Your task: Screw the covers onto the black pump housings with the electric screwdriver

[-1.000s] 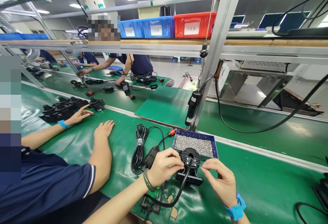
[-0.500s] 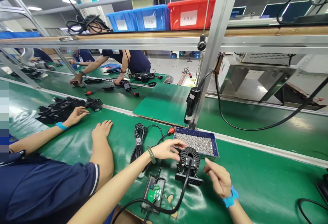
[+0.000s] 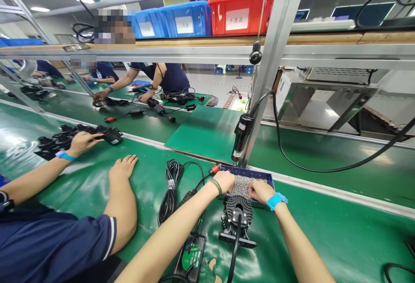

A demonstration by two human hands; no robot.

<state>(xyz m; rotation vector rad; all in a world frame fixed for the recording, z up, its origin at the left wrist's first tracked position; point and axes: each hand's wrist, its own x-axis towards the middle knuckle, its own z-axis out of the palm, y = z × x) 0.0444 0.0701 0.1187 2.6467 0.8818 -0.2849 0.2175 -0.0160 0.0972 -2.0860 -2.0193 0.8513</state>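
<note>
A blue tray [image 3: 259, 174] full of small silver screws [image 3: 241, 186] stands in front of me. My left hand [image 3: 226, 181] reaches into its left part, fingers curled down and closed among the screws. On the right side of the tray, my right hand [image 3: 260, 191] is bent into the screws too, its fingers pinched together. The fingertips of both are partly hidden. Just below the tray, between my forearms, a black finned round lamp-like housing [image 3: 239, 210] sits on a flat bracket, a thick black cable running from it towards me. Neither hand touches it.
An opened case with a green circuit board [image 3: 192, 255] lies by my left forearm, near a coiled black cable [image 3: 170, 188]. An electric screwdriver [image 3: 241, 138] hangs above the tray beside a metal post [image 3: 279, 58]. A co-worker's arms [image 3: 121, 192] rest at left, near black parts [image 3: 58, 138].
Both hands have moved forward from beside the black housing into the screw tray, and their fingers have closed there. The co-worker's hand at left has shifted left over the black parts.
</note>
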